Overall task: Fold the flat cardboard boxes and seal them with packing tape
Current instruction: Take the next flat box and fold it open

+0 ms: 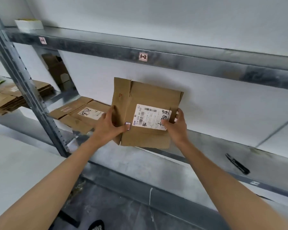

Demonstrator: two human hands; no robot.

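While both hands grip it, left hand [110,126] and right hand [176,125] at opposite edges, flat cardboard box [145,97] is held above metal shelf [206,146]; more flat boxes [80,113] lie left.

There is one upright cardboard box [145,97], one labelled box [86,113] lying flat, one stack of flattened boxes [5,100], one tape roll [29,25] and one black knife [238,164].
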